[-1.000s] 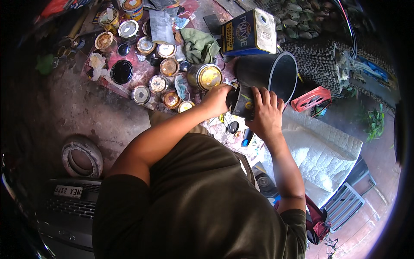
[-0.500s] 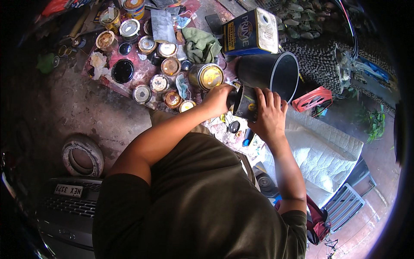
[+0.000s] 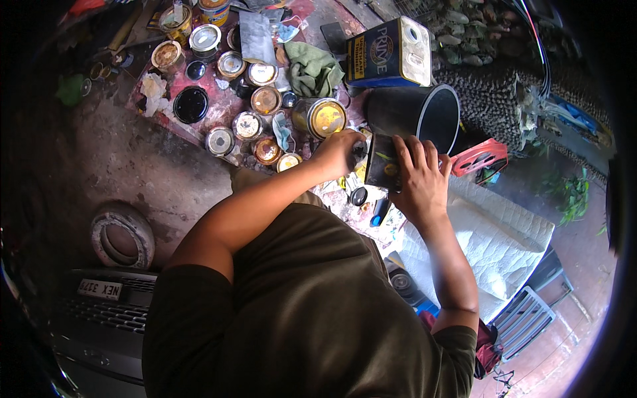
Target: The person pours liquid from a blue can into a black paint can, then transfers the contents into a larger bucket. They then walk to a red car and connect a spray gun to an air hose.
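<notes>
My right hand (image 3: 422,176) is closed around a dark, boxy can (image 3: 381,166) with a small yellowish mark on its side, tilted over the worktable. Facing the can's left end, my left hand (image 3: 337,154) is closed on a small black piece (image 3: 359,150) that its fingers partly cover. A light gap shows between that piece and the can. Just left of my left hand stands a large open can with a yellow-stained top (image 3: 328,118). Below the dark can lie a small black round lid (image 3: 358,196) and a blue-and-black item (image 3: 380,211).
Several paint cans, including a brown-topped one (image 3: 266,100), crowd the stained tabletop (image 3: 219,106). A green cloth (image 3: 313,69), a blue rectangular tin (image 3: 388,53) and a black bucket (image 3: 411,113) sit farther off. To the right are a red piece (image 3: 481,158) and silvery sheeting (image 3: 504,229).
My right hand and the dark can have shifted slightly right, away from my left hand. The gap between the can and the small black piece has widened.
</notes>
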Motion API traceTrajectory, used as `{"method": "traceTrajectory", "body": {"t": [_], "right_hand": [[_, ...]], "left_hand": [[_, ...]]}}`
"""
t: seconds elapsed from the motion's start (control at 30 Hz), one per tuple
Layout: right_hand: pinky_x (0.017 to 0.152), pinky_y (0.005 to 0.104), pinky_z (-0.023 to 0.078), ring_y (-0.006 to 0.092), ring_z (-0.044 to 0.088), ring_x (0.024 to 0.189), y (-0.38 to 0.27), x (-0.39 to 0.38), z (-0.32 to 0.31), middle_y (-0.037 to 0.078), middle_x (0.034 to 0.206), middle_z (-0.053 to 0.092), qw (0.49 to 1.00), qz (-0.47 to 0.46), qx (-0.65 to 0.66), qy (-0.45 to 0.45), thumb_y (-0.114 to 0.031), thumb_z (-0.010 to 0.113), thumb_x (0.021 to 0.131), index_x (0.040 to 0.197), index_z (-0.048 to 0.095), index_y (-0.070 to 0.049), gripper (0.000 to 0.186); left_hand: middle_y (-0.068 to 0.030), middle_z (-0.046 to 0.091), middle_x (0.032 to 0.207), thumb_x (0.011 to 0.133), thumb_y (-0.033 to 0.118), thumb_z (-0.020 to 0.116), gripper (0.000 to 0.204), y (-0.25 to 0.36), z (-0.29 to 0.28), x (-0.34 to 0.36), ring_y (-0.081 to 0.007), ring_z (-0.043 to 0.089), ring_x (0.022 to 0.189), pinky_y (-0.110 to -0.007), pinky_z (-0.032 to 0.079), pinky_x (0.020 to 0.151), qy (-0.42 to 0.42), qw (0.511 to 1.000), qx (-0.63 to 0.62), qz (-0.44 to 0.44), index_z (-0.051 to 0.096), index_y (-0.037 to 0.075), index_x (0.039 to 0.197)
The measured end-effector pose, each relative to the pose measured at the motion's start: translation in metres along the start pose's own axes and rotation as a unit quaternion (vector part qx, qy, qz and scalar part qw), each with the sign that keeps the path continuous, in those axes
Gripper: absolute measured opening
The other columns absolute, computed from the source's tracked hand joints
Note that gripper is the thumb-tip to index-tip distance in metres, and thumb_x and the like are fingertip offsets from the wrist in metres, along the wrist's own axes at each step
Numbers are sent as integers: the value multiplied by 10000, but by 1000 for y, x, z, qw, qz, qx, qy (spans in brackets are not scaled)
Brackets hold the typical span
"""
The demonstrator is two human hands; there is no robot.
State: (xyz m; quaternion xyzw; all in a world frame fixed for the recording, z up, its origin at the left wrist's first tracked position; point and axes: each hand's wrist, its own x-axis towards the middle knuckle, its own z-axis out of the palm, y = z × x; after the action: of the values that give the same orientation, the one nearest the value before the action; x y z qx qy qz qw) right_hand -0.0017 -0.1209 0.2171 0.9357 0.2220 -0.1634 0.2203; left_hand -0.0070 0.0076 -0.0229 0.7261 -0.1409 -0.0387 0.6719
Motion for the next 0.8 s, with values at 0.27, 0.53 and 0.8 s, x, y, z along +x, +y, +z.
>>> {"method": "traceTrajectory", "body": {"t": [0.27,0.53,0.8], "right_hand": [[1107,569,377,333,451,1400,-3,-5,-17,102,1485,496,999,-22,-33,-8,-230,890,646,1600,411,-189,1068],[1104,581,366,332,442,1410,-4,-8,-22,92,1496,485,999,-21,-43,-6,-227,883,671,1611,402,-211,1056],[1113,594,360,329,433,1430,-6,-13,-27,92,1512,478,999,-18,-43,-5,-206,845,721,1618,398,-222,1003]], "left_hand": [[-217,708,1218,705,-56,725,513,0,0,0,-405,682,1166,-440,545,1022,-20,999,-5,-27,698,8,1213],[-190,712,1142,722,-69,762,506,-2,2,-1,-400,695,1110,-448,565,957,-7,1000,4,-12,687,52,1207],[-185,715,1156,736,-60,756,507,0,2,-2,-395,696,1117,-445,565,961,-18,999,16,-22,690,61,1224]]}}
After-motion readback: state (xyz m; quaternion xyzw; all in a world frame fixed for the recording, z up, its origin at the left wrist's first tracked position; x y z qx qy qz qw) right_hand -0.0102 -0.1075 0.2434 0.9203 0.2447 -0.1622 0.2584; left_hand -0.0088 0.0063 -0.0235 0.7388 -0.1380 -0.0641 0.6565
